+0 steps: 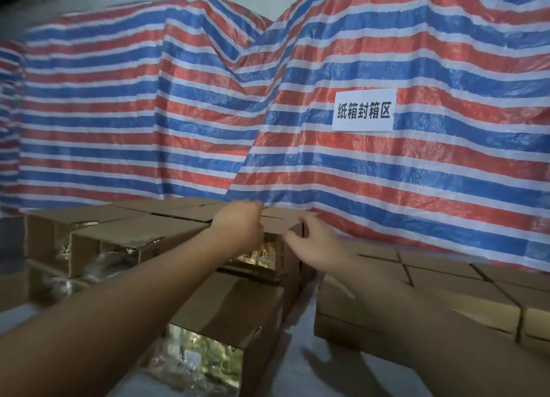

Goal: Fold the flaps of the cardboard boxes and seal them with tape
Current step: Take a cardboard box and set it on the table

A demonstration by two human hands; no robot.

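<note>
L hand (238,224): fingers curled at top edge of the open cardboard box (269,255); can't tell if it grips
R hand (317,242): fingers spread, at box's right corner
Box: top of stack, middle; shiny packs inside
Near box (235,316): lower, open too
Back: striped tarp (178,114) w/ white sign (363,110)

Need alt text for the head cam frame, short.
Both hands reach to a cardboard box with an open end on a stack: left hand curled at its top edge, right hand open beside it. Behind hangs a striped tarp with a white sign.
</note>
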